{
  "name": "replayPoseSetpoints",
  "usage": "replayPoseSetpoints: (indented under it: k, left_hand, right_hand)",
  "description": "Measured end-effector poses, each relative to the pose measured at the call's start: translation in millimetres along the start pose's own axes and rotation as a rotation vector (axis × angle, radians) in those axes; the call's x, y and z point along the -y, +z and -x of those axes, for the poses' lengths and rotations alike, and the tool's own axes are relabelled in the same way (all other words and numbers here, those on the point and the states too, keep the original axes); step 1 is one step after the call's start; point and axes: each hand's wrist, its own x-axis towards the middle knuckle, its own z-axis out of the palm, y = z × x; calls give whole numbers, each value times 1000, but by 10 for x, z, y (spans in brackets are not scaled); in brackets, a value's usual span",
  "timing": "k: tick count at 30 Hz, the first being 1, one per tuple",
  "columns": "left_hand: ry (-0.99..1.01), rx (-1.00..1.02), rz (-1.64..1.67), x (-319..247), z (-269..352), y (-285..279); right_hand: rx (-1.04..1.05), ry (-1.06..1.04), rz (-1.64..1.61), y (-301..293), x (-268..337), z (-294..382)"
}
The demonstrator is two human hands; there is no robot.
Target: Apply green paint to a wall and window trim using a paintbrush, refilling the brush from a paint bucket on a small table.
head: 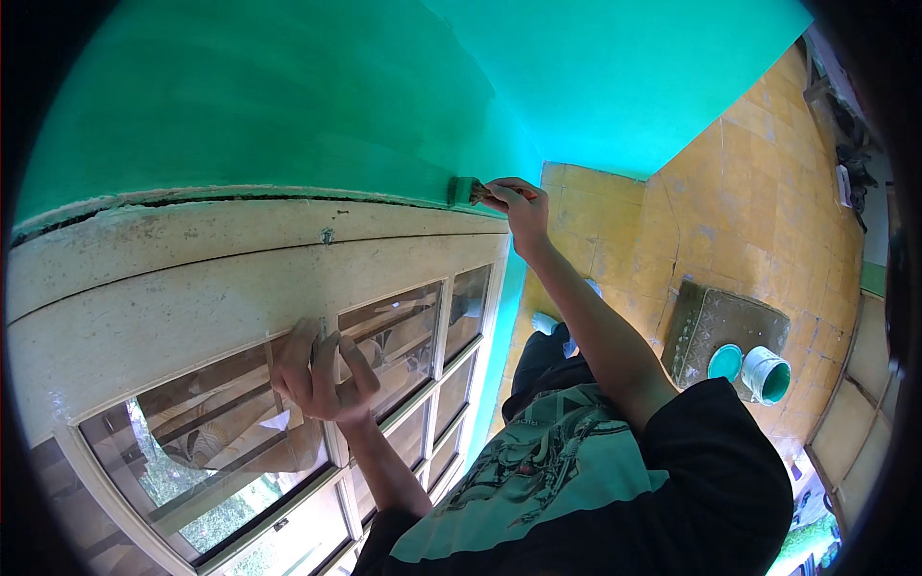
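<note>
My right hand [520, 209] grips a paintbrush [464, 191] by its handle. Its bristles press against the green wall [302, 122], just above the white wooden window frame [180, 237]. Fresh-looking darker green covers the wall left of the brush. My left hand [324, 378] is raised in front of the window, fingers bent and apart, by the white bar between two glass panes [392, 338]. Nothing is held in it, and whether the fingertips press on the bar is hard to see. A dark, rough gap runs along the frame's upper edge.
Far below, on the yellow tiled floor [749, 187], lies a worn brown patterned block [735, 309]. A white paint bucket [758, 371] with green paint and a round green-smeared lid [724, 362] are beside it. A second green wall [619, 79] meets this one at a corner.
</note>
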Motion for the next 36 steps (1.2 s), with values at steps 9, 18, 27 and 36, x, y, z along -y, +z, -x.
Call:
replayPoseSetpoints:
  k: [9,18,27,36]
  left_hand:
    - [7,-13,32,31,41,-7]
    - [-8,-4,23,16,60,-14]
    - [-4,-8,19,31,63,-10]
    - [0,-18,34,14,43,8]
  right_hand:
    - [21,-10,-79,222,269,122]
    - [83,-42,-134,393,507,222]
    - [157,60,-452,391,656,245]
    - [-45,203,-312,-89,44,36]
